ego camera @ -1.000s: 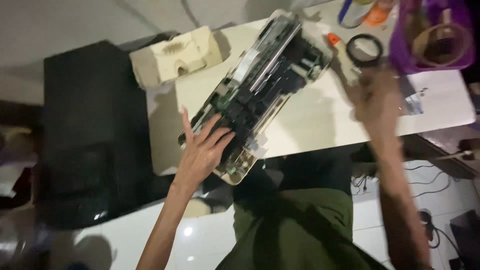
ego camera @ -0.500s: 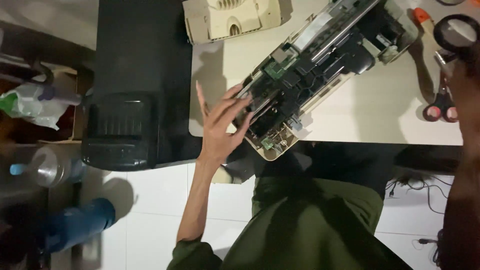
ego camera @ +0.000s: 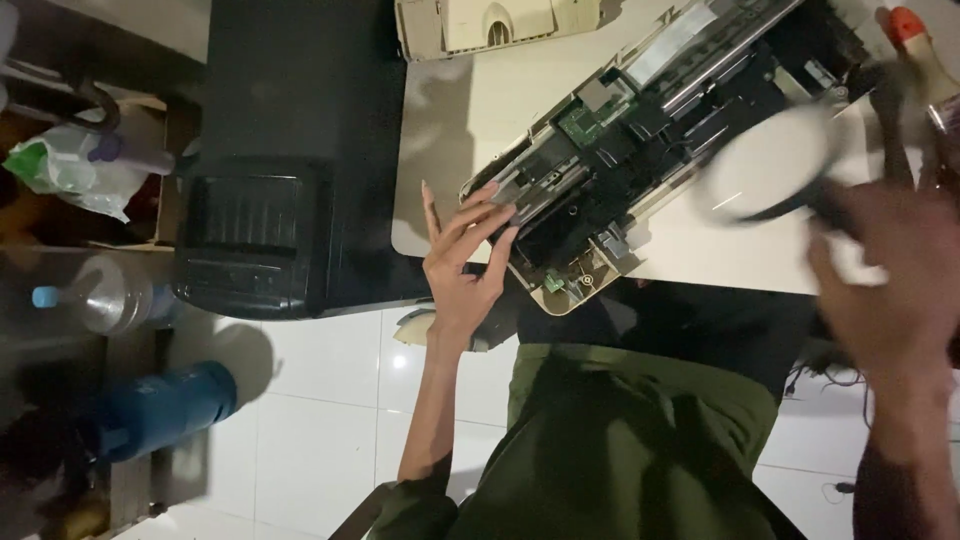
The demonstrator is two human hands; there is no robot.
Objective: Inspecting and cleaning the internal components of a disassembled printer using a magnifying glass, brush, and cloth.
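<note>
Head camera, looking steeply down, close in.

One view only: it faces down over the bench (ego camera: 480,120) edge in the upper middle of the frame, the wearer's green lap at the bottom, tiled floor (ego camera: 320,420) at lower left, both hands within near reach.

Opened printer chassis of cream plastic (ego camera: 640,160) with bright metal rails and green circuit board; smooth matt pale bench (ego camera: 470,130); matt black plastic printer housing (ego camera: 290,170); glossy white tiled floor (ego camera: 320,420); olive cloth trousers (ego camera: 620,440); clear plastic bottle (ego camera: 110,300).
</note>
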